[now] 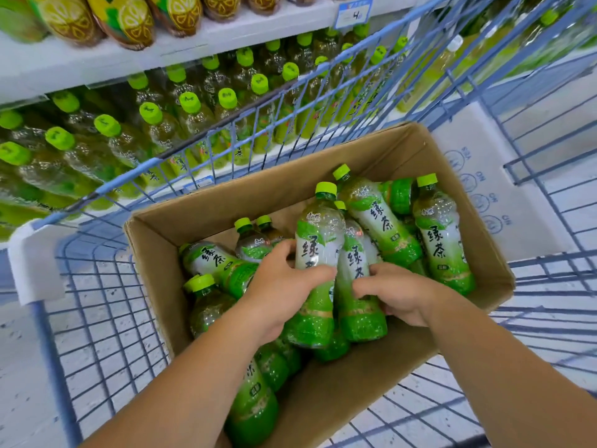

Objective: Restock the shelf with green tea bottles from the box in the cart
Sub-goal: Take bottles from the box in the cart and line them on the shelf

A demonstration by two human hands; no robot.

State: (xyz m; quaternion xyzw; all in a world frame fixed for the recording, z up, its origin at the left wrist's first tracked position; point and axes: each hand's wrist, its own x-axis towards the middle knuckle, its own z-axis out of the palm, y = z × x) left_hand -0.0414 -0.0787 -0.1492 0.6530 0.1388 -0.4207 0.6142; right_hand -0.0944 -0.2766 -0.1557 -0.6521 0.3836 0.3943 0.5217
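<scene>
Green tea bottles [445, 234] lie jumbled in the cardboard box [226, 202], and the box sits in the blue wire cart [97, 295]. Left hand [284, 282] is in there, thumb and fingers clamped round one bottle [318, 240] at dead centre, cap pointing to twelve o'clock. Right hand [400, 294] curls its fingers round the neighbouring bottle [357, 253], pressed against the first at its three o'clock side. Up at ten o'clock, the shelf [97, 64] holds shelved bottles [151, 114] (green caps, tightly packed).

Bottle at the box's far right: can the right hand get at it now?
Probably, once freed: the right hand grips a middle bottle, but the far-right bottle lies uncovered on top.
</scene>
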